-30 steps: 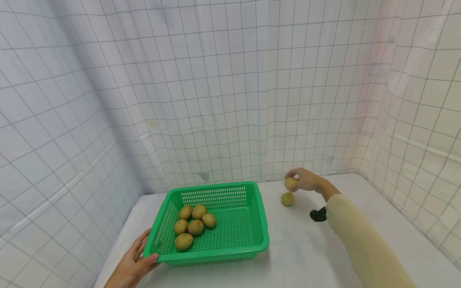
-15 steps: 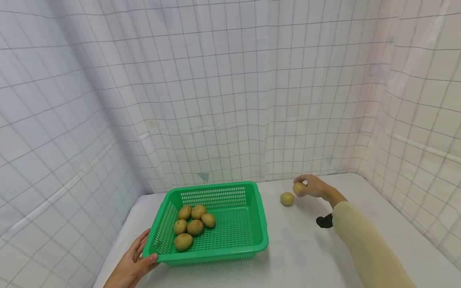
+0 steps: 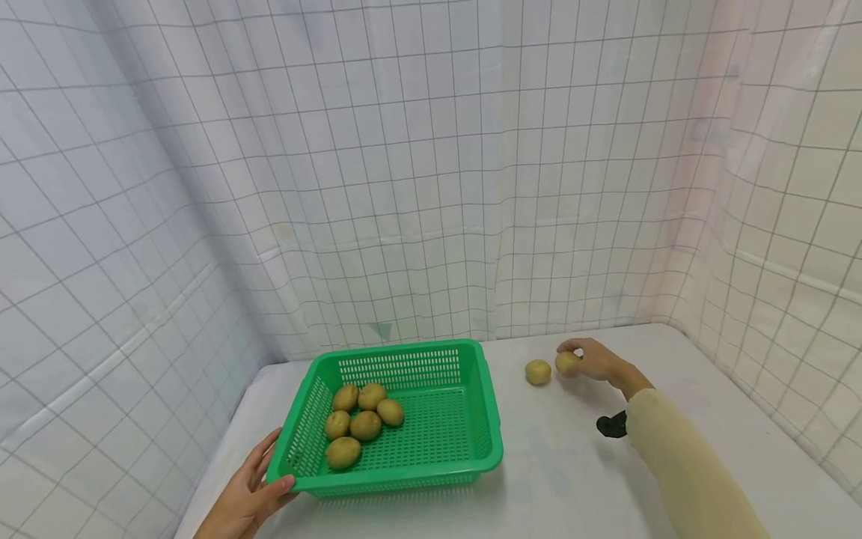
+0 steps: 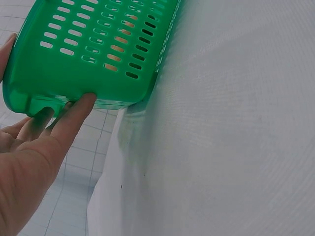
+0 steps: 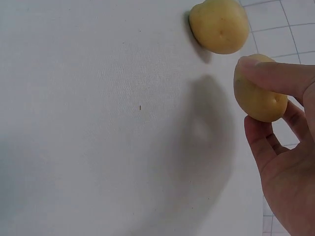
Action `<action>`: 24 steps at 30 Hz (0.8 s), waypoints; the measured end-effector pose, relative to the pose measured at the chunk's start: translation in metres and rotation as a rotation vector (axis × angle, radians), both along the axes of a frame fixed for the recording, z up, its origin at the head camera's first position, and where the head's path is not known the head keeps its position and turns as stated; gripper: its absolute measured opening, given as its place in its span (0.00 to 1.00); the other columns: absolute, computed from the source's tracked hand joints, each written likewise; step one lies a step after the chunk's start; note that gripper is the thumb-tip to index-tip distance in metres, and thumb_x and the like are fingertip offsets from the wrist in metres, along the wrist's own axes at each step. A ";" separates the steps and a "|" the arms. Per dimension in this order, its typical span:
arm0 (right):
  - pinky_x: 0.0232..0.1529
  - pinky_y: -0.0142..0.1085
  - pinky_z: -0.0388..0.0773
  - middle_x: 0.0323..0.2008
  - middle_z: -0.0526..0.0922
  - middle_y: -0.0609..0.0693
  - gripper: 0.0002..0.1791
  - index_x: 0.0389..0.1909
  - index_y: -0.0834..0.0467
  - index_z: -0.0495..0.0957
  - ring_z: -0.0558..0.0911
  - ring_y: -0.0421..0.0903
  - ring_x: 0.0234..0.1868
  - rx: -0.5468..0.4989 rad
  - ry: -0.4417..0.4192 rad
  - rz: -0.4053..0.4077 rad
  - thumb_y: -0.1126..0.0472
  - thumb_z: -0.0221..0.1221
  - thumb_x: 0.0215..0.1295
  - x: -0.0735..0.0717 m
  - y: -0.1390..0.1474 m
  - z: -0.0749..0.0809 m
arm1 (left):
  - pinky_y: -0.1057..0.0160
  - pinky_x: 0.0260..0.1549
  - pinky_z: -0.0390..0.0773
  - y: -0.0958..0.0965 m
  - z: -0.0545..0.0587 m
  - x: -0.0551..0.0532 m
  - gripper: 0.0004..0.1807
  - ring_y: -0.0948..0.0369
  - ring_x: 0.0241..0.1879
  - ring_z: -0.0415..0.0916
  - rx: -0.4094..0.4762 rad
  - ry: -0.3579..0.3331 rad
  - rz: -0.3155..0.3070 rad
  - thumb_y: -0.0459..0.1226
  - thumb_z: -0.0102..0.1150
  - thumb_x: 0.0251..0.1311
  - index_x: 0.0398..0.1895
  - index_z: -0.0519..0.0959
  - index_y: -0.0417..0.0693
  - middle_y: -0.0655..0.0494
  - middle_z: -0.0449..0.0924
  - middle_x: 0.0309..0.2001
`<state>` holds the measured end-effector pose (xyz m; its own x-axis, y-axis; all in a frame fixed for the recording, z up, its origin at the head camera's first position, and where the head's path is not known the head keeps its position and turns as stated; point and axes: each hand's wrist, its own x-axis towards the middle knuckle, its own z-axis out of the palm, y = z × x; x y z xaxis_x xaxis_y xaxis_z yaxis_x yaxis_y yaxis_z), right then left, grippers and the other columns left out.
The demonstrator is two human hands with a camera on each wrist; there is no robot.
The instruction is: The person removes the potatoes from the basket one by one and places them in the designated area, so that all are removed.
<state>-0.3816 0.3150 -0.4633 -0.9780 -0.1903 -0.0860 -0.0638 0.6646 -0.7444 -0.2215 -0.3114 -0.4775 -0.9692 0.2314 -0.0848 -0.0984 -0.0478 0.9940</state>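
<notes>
My right hand pinches a potato between thumb and fingers, low over the back right of the table. Just left of it a second potato lies on the white cloth; the right wrist view shows a small gap between the two. At the front left corner of a green plastic basket, my left hand holds the rim, thumb on top and fingers along the outside. Several potatoes are grouped in the basket's left half. Seen from the left wrist, fingers press against the perforated wall.
White cloth covers the table. Grid-patterned white curtains hang behind it and on both sides. A black strap-like piece sits at the right sleeve.
My right hand has moved right and lower with its potato, from behind the potato on the table to its right side. My left hand and the basket have stayed put.
</notes>
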 end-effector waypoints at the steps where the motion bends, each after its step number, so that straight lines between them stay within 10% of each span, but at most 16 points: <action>1: 0.57 0.61 0.72 0.65 0.72 0.64 0.32 0.67 0.65 0.74 0.72 0.63 0.59 -0.003 -0.001 -0.003 0.64 0.69 0.61 0.000 0.001 -0.002 | 0.47 0.59 0.77 0.000 0.000 0.000 0.48 0.60 0.62 0.70 0.002 0.001 -0.001 0.29 0.54 0.76 0.84 0.31 0.48 0.38 0.26 0.82; 24: 0.60 0.59 0.71 0.62 0.73 0.63 0.32 0.64 0.65 0.75 0.74 0.61 0.58 -0.069 -0.024 -0.015 0.63 0.73 0.59 -0.001 0.010 -0.027 | 0.49 0.58 0.79 0.000 -0.001 0.002 0.48 0.67 0.59 0.74 0.015 0.026 -0.033 0.28 0.53 0.76 0.83 0.30 0.46 0.38 0.25 0.81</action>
